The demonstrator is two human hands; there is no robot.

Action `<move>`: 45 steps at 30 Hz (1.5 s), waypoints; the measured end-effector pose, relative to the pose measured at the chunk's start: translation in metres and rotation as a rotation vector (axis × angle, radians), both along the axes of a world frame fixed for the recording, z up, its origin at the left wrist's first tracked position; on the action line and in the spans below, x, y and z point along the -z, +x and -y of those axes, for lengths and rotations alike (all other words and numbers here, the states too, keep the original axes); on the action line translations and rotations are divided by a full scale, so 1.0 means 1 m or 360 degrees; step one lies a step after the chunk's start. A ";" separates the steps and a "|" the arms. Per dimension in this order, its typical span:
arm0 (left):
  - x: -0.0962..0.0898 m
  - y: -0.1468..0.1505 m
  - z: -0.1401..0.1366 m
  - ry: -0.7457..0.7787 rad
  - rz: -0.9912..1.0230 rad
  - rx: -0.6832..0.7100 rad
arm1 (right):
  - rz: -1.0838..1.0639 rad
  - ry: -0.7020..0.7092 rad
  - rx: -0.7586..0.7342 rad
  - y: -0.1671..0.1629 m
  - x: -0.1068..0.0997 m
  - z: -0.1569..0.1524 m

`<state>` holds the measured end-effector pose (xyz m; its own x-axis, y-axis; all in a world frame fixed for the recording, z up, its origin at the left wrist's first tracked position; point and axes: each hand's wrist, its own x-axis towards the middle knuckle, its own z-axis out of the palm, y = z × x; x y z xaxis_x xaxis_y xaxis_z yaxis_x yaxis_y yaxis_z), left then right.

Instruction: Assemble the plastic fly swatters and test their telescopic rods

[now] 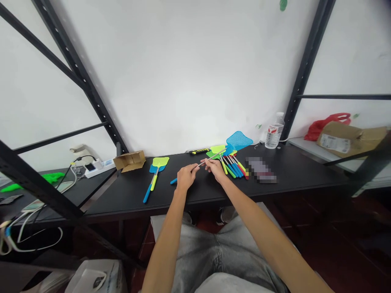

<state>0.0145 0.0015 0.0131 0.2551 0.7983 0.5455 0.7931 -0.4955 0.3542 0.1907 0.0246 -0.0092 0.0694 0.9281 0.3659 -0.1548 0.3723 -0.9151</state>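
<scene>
Both hands grip a blue fly swatter (239, 141) with a thin metal rod, raised over the black table. My left hand (186, 176) is closed around the handle end, with the blue grip poking out at its left. Farther along, my right hand (214, 167) pinches the metal rod. The mesh head points up to the right. Beside my right hand lies a bunch of fly swatters (234, 167) with blue, green, yellow and red handles. At left, a yellow fly swatter (160, 162) rests over a blue fly swatter (147, 193).
An open cardboard box (130, 162) stands at the table's back left. A yellow and black utility knife (199, 151) lies near the wall. Right of the swatters are a blurred-out item (261, 170) and a water bottle (274, 132). Dark metal posts (99, 108) frame the table (122, 195).
</scene>
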 end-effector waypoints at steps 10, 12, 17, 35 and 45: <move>0.000 -0.014 -0.002 -0.0056 -0.0010 -0.0032 | -0.0406 -0.0026 0.0407 0.006 -0.006 0.000; 0.002 -0.021 -0.005 -0.0047 -0.0009 -0.0039 | -0.0419 -0.0006 0.0462 0.007 -0.006 0.000; 0.005 -0.046 -0.012 0.0004 -0.0013 -0.0083 | -0.0407 0.0040 0.0470 0.008 -0.005 -0.001; 0.006 -0.029 -0.002 0.0159 -0.0073 0.0214 | 0.0371 0.0110 -0.0326 0.001 -0.006 0.008; 0.003 -0.017 0.000 0.0105 -0.0238 0.0087 | 0.0286 0.0094 -0.0204 0.003 0.000 0.001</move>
<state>-0.0028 0.0011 0.0098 0.3790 0.7449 0.5490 0.8059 -0.5573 0.1999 0.1936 0.0238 -0.0095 -0.1189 0.9018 0.4156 -0.0409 0.4138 -0.9095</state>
